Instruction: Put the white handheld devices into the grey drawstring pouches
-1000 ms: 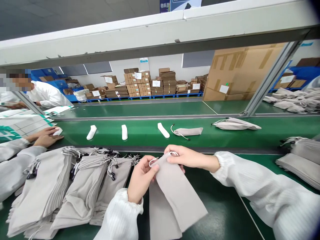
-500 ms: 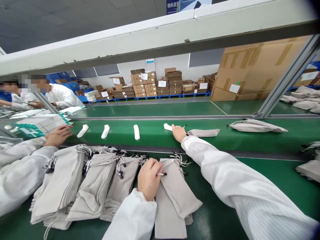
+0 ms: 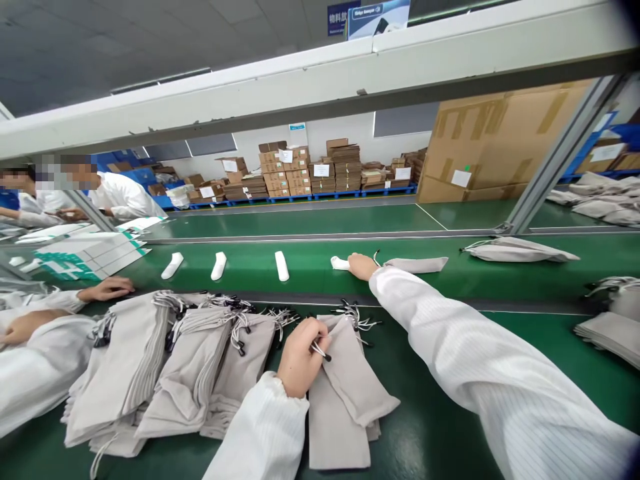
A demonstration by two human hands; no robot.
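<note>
My left hand (image 3: 303, 358) is closed on the top of a grey drawstring pouch (image 3: 361, 380), with a cord and its black toggle poking out between the fingers. That pouch slants across other flat pouches on the green surface. My right hand (image 3: 363, 266) reaches over to the raised belt, its fingers closed around one end of a white, elongated piece (image 3: 339, 264); the rest of the piece is hidden by the hand. Just right of this hand lies another grey pouch (image 3: 417, 265). Three similar white pieces, one of them the nearest white piece (image 3: 282, 266), are spaced out leftward along the belt.
Stacks of grey pouches (image 3: 123, 373) fill the left front. A co-worker's hand (image 3: 107, 289) rests near the belt edge, beside white-and-green boxes (image 3: 93, 255). A filled pouch (image 3: 520, 250) lies on the belt at right. A metal post (image 3: 555, 160) and overhead beam (image 3: 300, 87) frame the station.
The white pieces have shifted slightly right along the belt, my right hand along with one of them. My left hand stays on the pouch. The co-worker's hands have drawn back from the boxes.
</note>
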